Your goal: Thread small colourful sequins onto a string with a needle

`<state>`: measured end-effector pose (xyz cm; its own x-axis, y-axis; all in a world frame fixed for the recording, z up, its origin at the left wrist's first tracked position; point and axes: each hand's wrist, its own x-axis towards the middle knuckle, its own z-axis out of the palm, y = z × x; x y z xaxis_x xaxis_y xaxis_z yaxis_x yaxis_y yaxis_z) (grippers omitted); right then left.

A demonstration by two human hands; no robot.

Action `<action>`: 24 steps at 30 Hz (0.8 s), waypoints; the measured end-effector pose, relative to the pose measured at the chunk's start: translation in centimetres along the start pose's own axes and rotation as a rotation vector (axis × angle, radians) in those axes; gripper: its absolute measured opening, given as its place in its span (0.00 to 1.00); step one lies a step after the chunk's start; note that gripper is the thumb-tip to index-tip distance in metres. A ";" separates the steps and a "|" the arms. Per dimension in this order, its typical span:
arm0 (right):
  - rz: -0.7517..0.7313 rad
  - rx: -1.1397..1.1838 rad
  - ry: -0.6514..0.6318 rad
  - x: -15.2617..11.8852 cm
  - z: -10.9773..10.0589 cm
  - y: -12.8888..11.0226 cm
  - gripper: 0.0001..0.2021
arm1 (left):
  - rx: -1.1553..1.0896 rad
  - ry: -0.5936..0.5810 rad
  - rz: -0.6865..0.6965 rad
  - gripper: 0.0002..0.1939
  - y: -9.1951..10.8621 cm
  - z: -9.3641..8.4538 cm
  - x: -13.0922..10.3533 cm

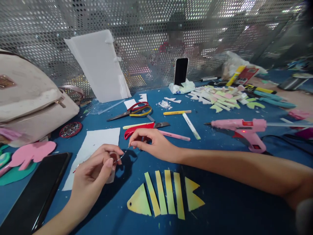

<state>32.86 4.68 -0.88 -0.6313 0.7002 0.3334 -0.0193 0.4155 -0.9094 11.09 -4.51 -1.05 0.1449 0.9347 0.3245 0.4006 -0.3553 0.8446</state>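
Note:
A thin speckled strand (126,150) stretches between my two hands above the table. My left hand (91,178) is closed, pinching one end with thumb and fingers, and something whitish shows below its fingers. The other end is pinched by the fingertips of my right hand (154,143), just in front of a red utility knife (140,129). Below the hands lies a yellow-green paper fish in separate pieces: a head with a dot eye (141,201), several narrow strips (170,192) and a notched tail (193,195). White paper (97,140) lies partly under my left hand.
A pink glue gun (244,125) lies right, its red light on. Scissors (137,110), markers (177,112) and a heap of paper scraps (220,98) lie behind. At left are a phone (36,192), pink cutout (33,153), pin dish (70,129) and backpack (29,98).

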 end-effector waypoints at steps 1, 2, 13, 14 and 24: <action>-0.005 0.001 0.001 0.0 0.0 0.0 0.07 | -0.001 -0.001 0.002 0.19 0.0 0.0 0.0; -0.009 0.003 0.003 0.0 0.0 0.0 0.07 | 0.001 -0.001 0.007 0.19 -0.1 0.0 0.1; 0.004 0.018 0.005 0.1 0.0 0.1 0.05 | 0.052 0.031 0.101 0.18 0.0 -0.1 0.1; 0.009 0.013 0.008 0.0 0.0 0.1 0.05 | 0.029 0.024 0.087 0.19 0.0 0.0 0.1; -0.035 0.000 0.033 -0.3 -0.1 -0.2 0.07 | -0.050 0.057 -0.109 0.18 0.1 0.2 0.0</action>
<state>33.10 4.47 -0.81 -0.6047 0.7037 0.3731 -0.0413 0.4401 -0.8970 11.37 -4.60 -1.04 0.0505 0.9663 0.2523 0.3657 -0.2530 0.8957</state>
